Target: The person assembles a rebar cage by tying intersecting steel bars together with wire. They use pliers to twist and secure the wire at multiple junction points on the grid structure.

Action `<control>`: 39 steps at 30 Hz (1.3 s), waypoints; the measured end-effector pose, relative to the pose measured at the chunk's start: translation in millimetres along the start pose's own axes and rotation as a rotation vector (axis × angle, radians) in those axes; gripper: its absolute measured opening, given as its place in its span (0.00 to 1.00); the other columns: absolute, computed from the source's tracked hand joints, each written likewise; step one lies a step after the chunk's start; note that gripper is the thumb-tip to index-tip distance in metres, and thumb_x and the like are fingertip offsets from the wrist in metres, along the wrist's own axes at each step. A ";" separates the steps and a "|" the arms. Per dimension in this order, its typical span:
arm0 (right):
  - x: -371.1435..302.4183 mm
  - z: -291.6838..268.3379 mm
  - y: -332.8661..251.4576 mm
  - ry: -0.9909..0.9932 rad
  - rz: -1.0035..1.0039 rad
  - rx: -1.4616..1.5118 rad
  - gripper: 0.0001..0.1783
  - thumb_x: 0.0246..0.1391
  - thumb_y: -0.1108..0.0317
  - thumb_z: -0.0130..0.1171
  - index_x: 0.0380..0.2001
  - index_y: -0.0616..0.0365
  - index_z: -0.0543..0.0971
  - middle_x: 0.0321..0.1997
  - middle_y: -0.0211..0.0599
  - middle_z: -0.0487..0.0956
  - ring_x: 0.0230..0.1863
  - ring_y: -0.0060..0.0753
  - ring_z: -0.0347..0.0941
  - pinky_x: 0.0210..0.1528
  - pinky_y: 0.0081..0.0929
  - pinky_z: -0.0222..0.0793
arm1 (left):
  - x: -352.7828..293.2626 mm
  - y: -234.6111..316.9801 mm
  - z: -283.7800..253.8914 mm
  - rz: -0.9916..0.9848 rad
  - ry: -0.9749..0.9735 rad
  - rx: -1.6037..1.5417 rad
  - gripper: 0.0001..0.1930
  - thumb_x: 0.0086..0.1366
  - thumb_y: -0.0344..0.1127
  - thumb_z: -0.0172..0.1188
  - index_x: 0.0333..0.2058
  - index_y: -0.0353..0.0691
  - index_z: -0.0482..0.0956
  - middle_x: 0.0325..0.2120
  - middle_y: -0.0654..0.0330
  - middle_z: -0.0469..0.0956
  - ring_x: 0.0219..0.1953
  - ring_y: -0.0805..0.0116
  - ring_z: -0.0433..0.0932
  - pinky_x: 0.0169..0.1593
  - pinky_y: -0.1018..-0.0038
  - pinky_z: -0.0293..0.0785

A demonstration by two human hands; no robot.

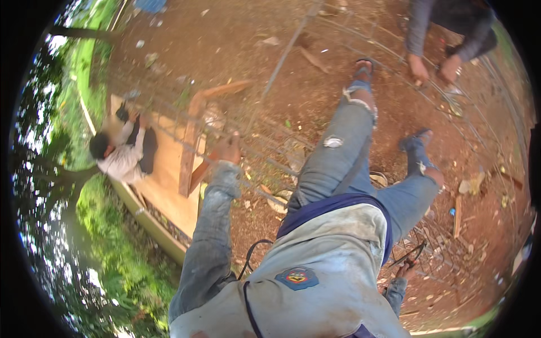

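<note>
My left hand (228, 149) is stretched out to the left and closed round a thin steel bar of a long rebar lattice (270, 160). The lattice runs above the ground past my legs. Low on the right, my right hand (404, 271) grips a dark tool with two spread arms, which looks like pincers (414, 254). My body hides part of the right forearm. A wooden frame of brown planks (189, 152) stands just beyond my left hand.
At the upper right a co-worker's hands (434, 70) are at the bars. Another person (127, 149) sits on a plywood sheet (166, 163) at the left. Loose bars and wire (445, 256) lie by my right hand. Leaves and wood scraps (457, 217) litter the red soil.
</note>
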State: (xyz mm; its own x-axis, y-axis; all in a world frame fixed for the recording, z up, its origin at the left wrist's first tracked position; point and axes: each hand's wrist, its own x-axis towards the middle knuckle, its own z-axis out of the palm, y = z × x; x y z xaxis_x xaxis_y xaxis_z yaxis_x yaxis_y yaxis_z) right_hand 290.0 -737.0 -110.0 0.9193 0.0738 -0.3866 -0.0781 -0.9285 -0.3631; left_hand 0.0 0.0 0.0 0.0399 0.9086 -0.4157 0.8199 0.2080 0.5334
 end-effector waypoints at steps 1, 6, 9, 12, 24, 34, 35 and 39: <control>3.9 -2.6 -16.1 -0.006 -0.052 0.015 0.23 0.43 0.71 0.48 0.47 0.56 0.63 0.32 0.45 0.75 0.29 0.41 0.71 0.34 0.34 0.67 | -2.2 -19.9 7.5 0.005 0.039 0.058 0.16 0.60 0.45 0.48 0.29 0.39 0.78 0.12 0.63 0.68 0.14 0.75 0.65 0.20 0.74 0.63; 13.3 -19.8 -51.8 0.044 -0.180 -0.202 0.14 0.42 0.72 0.47 0.35 0.61 0.71 0.29 0.46 0.75 0.30 0.42 0.72 0.34 0.33 0.66 | -25.1 -95.5 59.0 0.176 0.076 0.029 0.15 0.59 0.42 0.49 0.28 0.33 0.76 0.14 0.62 0.71 0.17 0.73 0.67 0.23 0.74 0.62; 14.9 -26.4 -55.6 0.055 -0.098 -0.215 0.14 0.41 0.71 0.47 0.34 0.62 0.72 0.29 0.46 0.75 0.31 0.43 0.72 0.35 0.34 0.65 | -26.2 -115.8 71.2 0.022 0.051 -0.174 0.14 0.59 0.41 0.50 0.29 0.34 0.76 0.14 0.61 0.70 0.17 0.70 0.67 0.24 0.73 0.64; 19.6 -29.6 -64.7 -0.001 -0.092 -0.203 0.14 0.41 0.70 0.47 0.35 0.62 0.71 0.30 0.46 0.76 0.33 0.45 0.72 0.37 0.35 0.65 | -6.6 -115.3 59.6 -0.360 -0.182 -0.283 0.15 0.59 0.42 0.50 0.29 0.34 0.76 0.17 0.63 0.73 0.18 0.70 0.69 0.25 0.73 0.65; -5.2 -9.2 -52.8 0.075 -0.087 -0.051 0.08 0.40 0.79 0.44 0.27 0.60 0.68 0.19 0.35 0.73 0.22 0.26 0.69 0.25 0.25 0.63 | -14.6 -152.8 35.0 -0.096 -0.229 -0.271 0.10 0.56 0.37 0.55 0.30 0.35 0.75 0.20 0.63 0.74 0.20 0.76 0.71 0.25 0.79 0.68; 23.0 -109.7 -235.3 -0.149 -0.281 0.292 0.04 0.42 0.74 0.51 0.24 0.63 0.71 0.18 0.31 0.69 0.21 0.21 0.62 0.23 0.24 0.59 | -11.7 -169.0 41.2 0.101 -0.080 -0.027 0.11 0.56 0.36 0.54 0.26 0.32 0.74 0.15 0.63 0.70 0.18 0.73 0.68 0.23 0.77 0.64; 27.0 -116.4 -256.6 -0.167 -0.335 0.307 0.05 0.41 0.74 0.52 0.25 0.64 0.71 0.18 0.30 0.69 0.21 0.21 0.62 0.22 0.24 0.59 | -8.9 -168.5 41.7 0.163 -0.041 0.008 0.12 0.56 0.37 0.54 0.25 0.31 0.74 0.15 0.63 0.70 0.17 0.73 0.68 0.23 0.76 0.63; 38.4 -125.5 -335.9 -0.277 -0.353 0.301 0.08 0.40 0.73 0.55 0.26 0.65 0.72 0.18 0.31 0.70 0.20 0.22 0.63 0.22 0.25 0.59 | -15.2 -145.8 30.2 0.040 0.115 -0.056 0.13 0.56 0.38 0.54 0.24 0.31 0.74 0.16 0.60 0.71 0.19 0.72 0.68 0.25 0.76 0.64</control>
State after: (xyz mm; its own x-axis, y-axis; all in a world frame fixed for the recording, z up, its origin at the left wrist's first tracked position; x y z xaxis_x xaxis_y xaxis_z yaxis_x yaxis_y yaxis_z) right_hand 400.0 -468.0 103.5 0.7769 0.4936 -0.3910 0.0733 -0.6876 -0.7224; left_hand -102.9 -55.0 -93.7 0.0034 0.9514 -0.3080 0.7855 0.1881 0.5896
